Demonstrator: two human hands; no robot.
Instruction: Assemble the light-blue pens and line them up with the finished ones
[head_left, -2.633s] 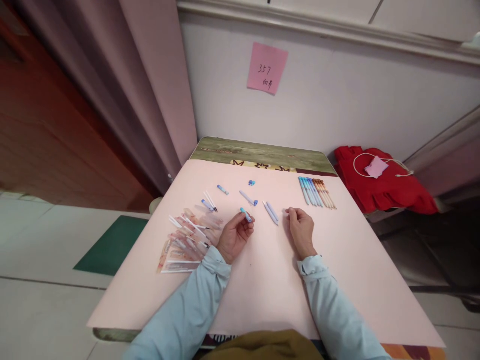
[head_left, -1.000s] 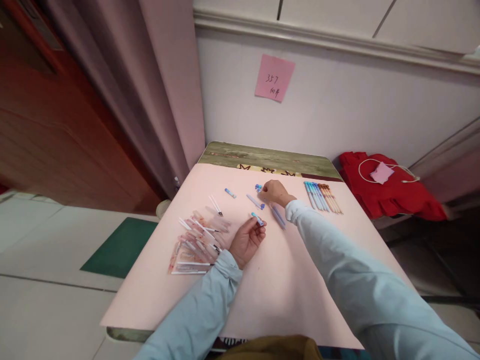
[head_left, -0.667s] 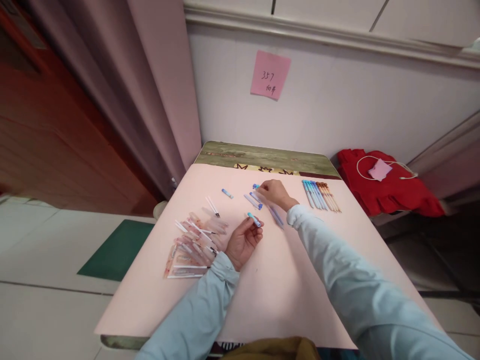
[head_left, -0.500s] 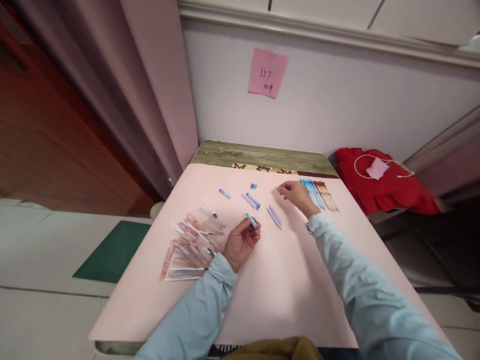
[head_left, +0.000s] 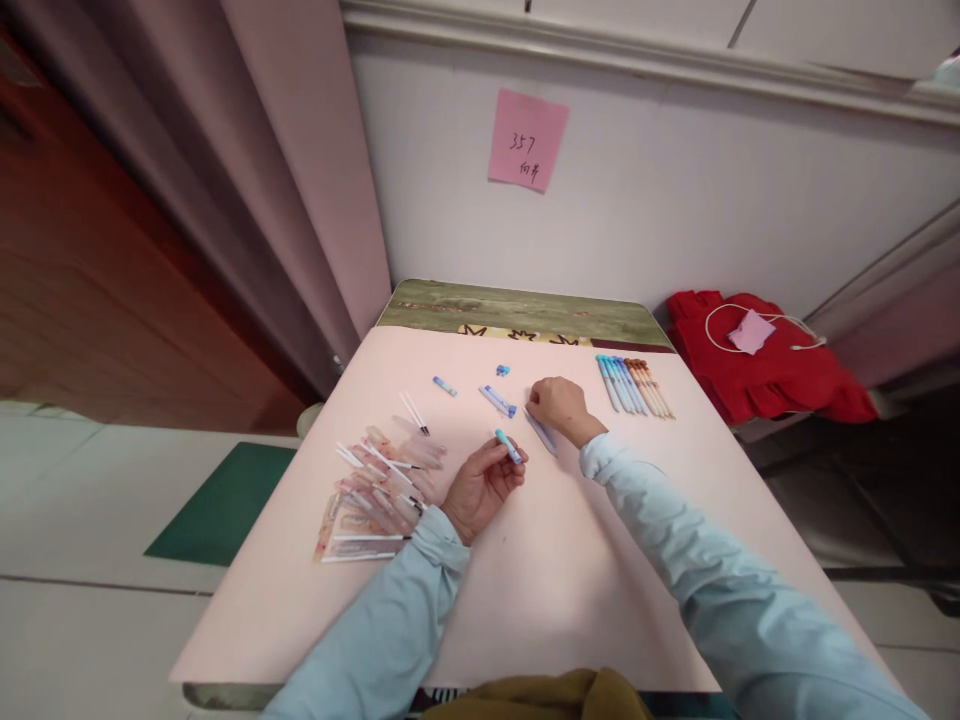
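Observation:
My left hand (head_left: 484, 488) is raised over the table, palm up, with a short blue pen barrel (head_left: 508, 446) pinched between thumb and fingers. My right hand (head_left: 561, 408) is closed, its knuckles up, over the upper end of the pale lilac pen barrels (head_left: 540, 433). Its fingertips are hidden, so I cannot tell what they grip. Just left of it lie blue barrel parts (head_left: 496, 401). Beyond these sit small blue pieces (head_left: 503, 371), and another short blue barrel (head_left: 445, 386) lies farther left.
Clear pinkish pen tubes and white refills (head_left: 375, 500) are heaped at the left. A row of blue and brown pens (head_left: 634, 386) lies at the back right. A red cloth (head_left: 795, 385) with a white cable is beyond the table's right edge.
My right hand has moved left and toward me, from beside the pen row to over the lilac barrels. My left hand still holds the short blue barrel.

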